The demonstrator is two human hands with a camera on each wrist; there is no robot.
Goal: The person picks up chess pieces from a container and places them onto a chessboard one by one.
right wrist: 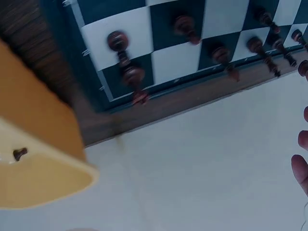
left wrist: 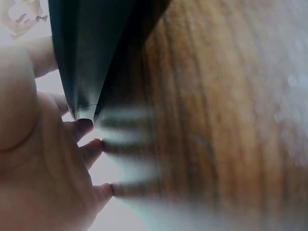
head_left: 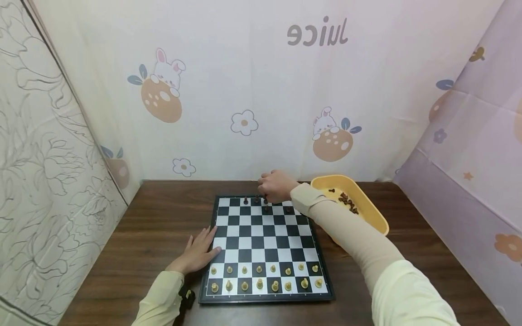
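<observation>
A black and white chessboard (head_left: 244, 231) lies on the table. My right hand (head_left: 278, 185) reaches over its far edge with curled fingers. In the right wrist view, a dark red-brown chess piece (right wrist: 303, 68) shows at those fingertips, partly cut off by the frame. Other dark pieces (right wrist: 224, 55) stand on the far rows, some hidden in the head view by the hand and sleeve. My left hand (head_left: 197, 251) rests at the board's left edge, fingers spread and thumb over the rim. Cream-coloured pieces (head_left: 259, 284) fill the two near rows.
Right of the board stands a yellow tray (head_left: 373, 216) with several loose dark pieces (head_left: 346, 200) inside. My right forearm passes across its near side. A patterned cloth wall (head_left: 244, 154) rises behind the table (head_left: 163, 213). A small dark item (head_left: 187, 296) sits by the left wrist.
</observation>
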